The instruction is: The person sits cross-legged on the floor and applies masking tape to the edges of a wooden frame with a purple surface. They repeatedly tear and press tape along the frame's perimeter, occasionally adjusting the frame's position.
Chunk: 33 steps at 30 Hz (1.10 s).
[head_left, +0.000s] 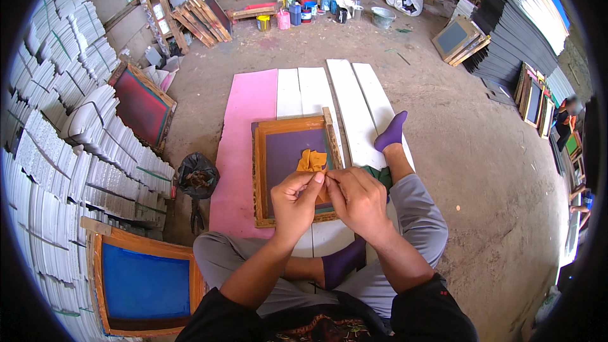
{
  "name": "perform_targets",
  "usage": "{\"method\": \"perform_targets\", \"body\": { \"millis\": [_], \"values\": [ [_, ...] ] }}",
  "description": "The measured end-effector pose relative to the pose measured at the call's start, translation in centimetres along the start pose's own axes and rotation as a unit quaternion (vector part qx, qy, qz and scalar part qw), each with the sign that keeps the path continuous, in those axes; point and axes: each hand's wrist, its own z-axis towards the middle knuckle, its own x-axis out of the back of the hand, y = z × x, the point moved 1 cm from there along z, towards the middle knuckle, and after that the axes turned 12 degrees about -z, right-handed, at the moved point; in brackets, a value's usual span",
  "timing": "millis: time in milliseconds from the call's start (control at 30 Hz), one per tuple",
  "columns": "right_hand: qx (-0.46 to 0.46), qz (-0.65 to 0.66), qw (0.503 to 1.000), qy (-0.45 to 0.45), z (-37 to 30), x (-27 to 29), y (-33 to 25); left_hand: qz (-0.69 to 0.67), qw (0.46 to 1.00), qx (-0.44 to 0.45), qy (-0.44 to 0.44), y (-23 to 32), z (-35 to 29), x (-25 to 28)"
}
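My left hand (296,201) and my right hand (358,197) meet fingertip to fingertip above a wooden-framed printing screen (278,152) with purple mesh. Thumb and forefinger of each are pinched together; what lies between them is too small to make out. Just beyond the fingertips is a crumpled orange-yellow cloth (312,160); whether the fingers touch it, I cannot tell. Partly behind my right hand, a dark green cloth (382,176) lies by my leg. Beneath the screen are a pink board (244,114) and white planks (351,104).
A black plastic bag (197,174) stands left of the pink board. Framed screens, one blue (147,285) and one red (142,106), lean against white stacks (88,171). Paint containers (297,14) line the far side. Black sheets (506,31) are piled at right, with people (565,120) beyond.
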Motion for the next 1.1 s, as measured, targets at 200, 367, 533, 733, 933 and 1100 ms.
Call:
{"method": "perform_targets", "body": {
  "millis": [200,367,533,733,933,1100],
  "values": [
    [-0.046,0.028,0.998,-0.027,-0.2,0.1,-0.4,0.047,0.999,-0.027,-0.004,0.0,-0.2,0.3],
    [-0.103,0.098,0.989,-0.043,-0.2,0.0,-0.2,0.072,0.996,-0.056,-0.014,0.2,-0.2,0.3],
    [-0.246,0.238,0.930,-0.131,-0.4,-0.2,0.5,0.091,0.992,-0.077,-0.028,0.3,-0.4,0.4],
    [-0.276,0.257,0.913,-0.157,-0.4,-0.2,0.8,0.128,0.988,-0.076,-0.045,0.8,-0.7,0.3],
    [-0.271,0.226,0.921,-0.167,-0.2,-0.4,0.9,0.157,0.975,-0.151,-0.050,-0.1,-0.4,0.4],
    [-0.265,0.211,0.923,-0.181,0.1,-0.8,1.3,0.177,0.970,-0.155,-0.058,-0.3,-0.2,0.4]
  ]
}}
